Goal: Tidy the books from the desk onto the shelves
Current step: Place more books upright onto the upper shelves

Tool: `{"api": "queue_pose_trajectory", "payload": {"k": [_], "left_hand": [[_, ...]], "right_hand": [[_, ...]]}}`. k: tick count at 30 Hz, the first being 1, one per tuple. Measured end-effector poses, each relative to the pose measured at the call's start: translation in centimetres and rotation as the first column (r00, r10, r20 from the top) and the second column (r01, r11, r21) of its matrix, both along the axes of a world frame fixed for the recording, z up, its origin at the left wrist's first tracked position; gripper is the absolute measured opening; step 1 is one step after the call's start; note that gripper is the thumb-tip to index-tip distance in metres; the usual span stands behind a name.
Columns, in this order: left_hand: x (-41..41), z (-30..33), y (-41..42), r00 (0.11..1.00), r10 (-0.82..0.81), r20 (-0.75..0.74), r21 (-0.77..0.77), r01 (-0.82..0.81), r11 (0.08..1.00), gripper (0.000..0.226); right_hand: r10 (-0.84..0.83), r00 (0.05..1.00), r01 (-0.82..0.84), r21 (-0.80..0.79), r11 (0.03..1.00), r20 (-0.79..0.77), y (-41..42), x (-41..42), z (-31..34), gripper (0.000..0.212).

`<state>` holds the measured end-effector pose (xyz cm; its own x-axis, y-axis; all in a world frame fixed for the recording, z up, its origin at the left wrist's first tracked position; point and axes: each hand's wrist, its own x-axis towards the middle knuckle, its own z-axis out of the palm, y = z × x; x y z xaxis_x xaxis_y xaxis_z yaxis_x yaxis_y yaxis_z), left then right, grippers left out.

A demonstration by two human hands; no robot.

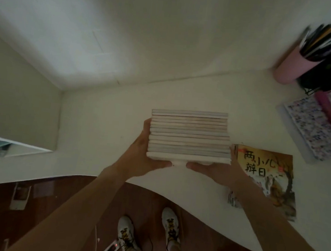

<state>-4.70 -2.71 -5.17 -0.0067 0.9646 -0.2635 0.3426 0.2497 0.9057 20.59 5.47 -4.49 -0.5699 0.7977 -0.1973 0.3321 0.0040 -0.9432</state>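
Both hands were on the stack of books (pixel 190 136): the left hand (pixel 147 156) cupped its left end and underside, the right hand (pixel 215 170) held it from beneath at the right, each grip closed on the stack, which sat directly between and above them, long axis running side to side. I counted roughly fourteen thin books in that one stack, lifted over the counter (pixel 100 118), with neither hand nearer than the other. One picture book (pixel 267 177) lay flat on the counter just right of the right hand, partly under its forearm, probably next to go; no shelves could be seen.
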Motion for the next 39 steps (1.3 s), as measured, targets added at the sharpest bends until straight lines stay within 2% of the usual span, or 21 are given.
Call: {"api": "queue_pose_trajectory", "payload": {"k": [2, 4, 8, 13, 17, 21, 26, 29, 31, 34, 37, 39], "left_hand": [[-0.2, -0.3, 0.5, 0.997, 0.004, -0.073, 0.01, -0.003, 1.0, 0.103], [0.0, 0.5, 0.5, 0.996, 0.032, -0.082, 0.016, -0.031, 0.999, 0.099], [0.2, 5.3, -2.6, 0.994, 0.034, -0.106, 0.024, -0.031, 0.999, 0.099], [-1.4, 17.8, -9.3, 0.985, 0.017, -0.173, 0.136, 0.007, 0.991, 0.096], [-3.8, 30.3, -13.9, 0.955, 0.134, -0.264, 0.336, -0.038, 0.941, 0.099], [-6.2, 41.7, -18.0, 0.955, 0.249, -0.159, 0.52, -0.134, 0.843, 0.107], [-6.6, 51.3, -22.3, 0.919, 0.392, 0.034, 0.645, -0.32, 0.694, 0.1], [-5.9, 53.2, -24.2, 0.893, 0.408, 0.191, 0.655, -0.425, 0.624, 0.085], [-5.2, 53.7, -24.8, 0.872, 0.388, 0.297, 0.633, -0.485, 0.604, 0.08], [-4.8, 54.8, -24.4, 0.82, 0.387, 0.422, 0.603, -0.572, 0.555, 0.082], [-5.5, 57.8, -22.0, 0.77, 0.438, 0.463, 0.618, -0.635, 0.464, 0.084], [-6.8, 60.7, -19.2, 0.747, 0.482, 0.458, 0.664, -0.648, 0.373, 0.08]], "right_hand": [[-0.015, 0.999, 0.015, 0.009, 1.0, 0.029, 0.6, 0.0, -0.2, 0.094], [0.024, 0.998, -0.025, 0.023, 0.999, 0.059, 1.3, -0.3, 0.6, 0.095], [0.075, 0.995, -0.079, 0.05, 0.996, 0.067, -0.6, 0.0, 5.8, 0.1], [0.123, 0.992, -0.12, 0.078, 0.99, -0.037, -6.5, -1.6, 16.4, 0.099], [0.192, 0.975, -0.17, 0.183, 0.968, -0.109, -9.4, -4.9, 26.8, 0.081], [0.253, 0.938, -0.183, 0.281, 0.942, -0.238, -12.0, -8.8, 39.3, 0.086], [0.351, 0.851, -0.222, 0.338, 0.914, -0.39, -15.9, -11.3, 51.4, 0.071], [0.401, 0.787, -0.306, 0.267, 0.914, -0.468, -17.8, -11.8, 54.4, 0.042], [0.425, 0.757, -0.369, 0.213, 0.905, -0.496, -18.5, -12.3, 55.4, 0.03], [0.439, 0.747, -0.415, 0.166, 0.895, -0.5, -18.6, -13.6, 56.9, 0.025], [0.413, 0.774, -0.361, 0.201, 0.911, -0.481, -16.3, -15.6, 59.8, 0.02], [0.371, 0.826, -0.278, 0.267, 0.923, -0.424, -14.1, -17.5, 63.2, 0.036]]}}
